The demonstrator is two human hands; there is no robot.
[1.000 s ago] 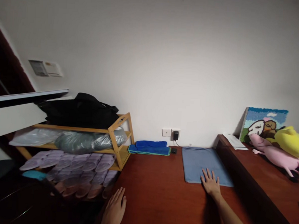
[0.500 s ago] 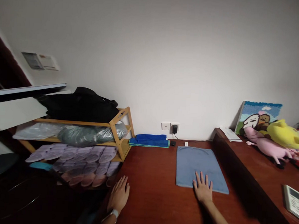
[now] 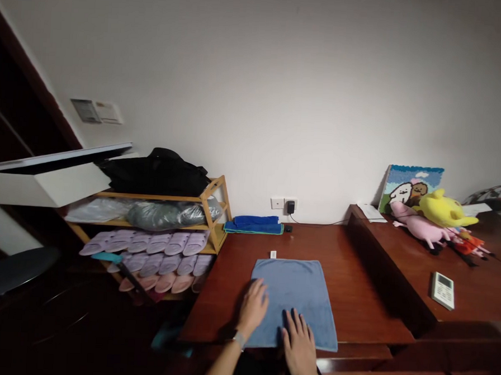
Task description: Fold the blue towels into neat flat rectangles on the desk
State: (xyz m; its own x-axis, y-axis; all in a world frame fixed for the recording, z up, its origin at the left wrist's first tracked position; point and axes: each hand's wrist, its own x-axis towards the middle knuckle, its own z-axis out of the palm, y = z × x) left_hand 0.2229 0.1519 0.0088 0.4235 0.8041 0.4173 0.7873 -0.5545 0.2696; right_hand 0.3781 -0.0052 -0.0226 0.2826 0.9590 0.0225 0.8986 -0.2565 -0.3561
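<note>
A square blue-grey cloth [image 3: 293, 293] lies spread flat on the dark red wooden desk [image 3: 335, 242], reaching its front edge. A small white tag [image 3: 273, 255] sticks out from its far left corner. My left hand [image 3: 252, 308], with a watch at the wrist, rests on the cloth's left edge; its fingers are extended and hold nothing. Flat on the lower part of the cloth lies my right hand [image 3: 300, 344], fingers stretched out and slightly apart.
Folded blue towels [image 3: 253, 224] lie by the wall. On the left, a wooden rack [image 3: 215, 216] holds slippers [image 3: 159, 243] and a black bag [image 3: 159, 174]. The raised right surface bears plush toys [image 3: 440, 208] and a white remote-like device [image 3: 443, 290].
The cloth has slid from the back right of the desk to its front middle under my right hand. My left hand has moved from the desk's left edge onto the cloth.
</note>
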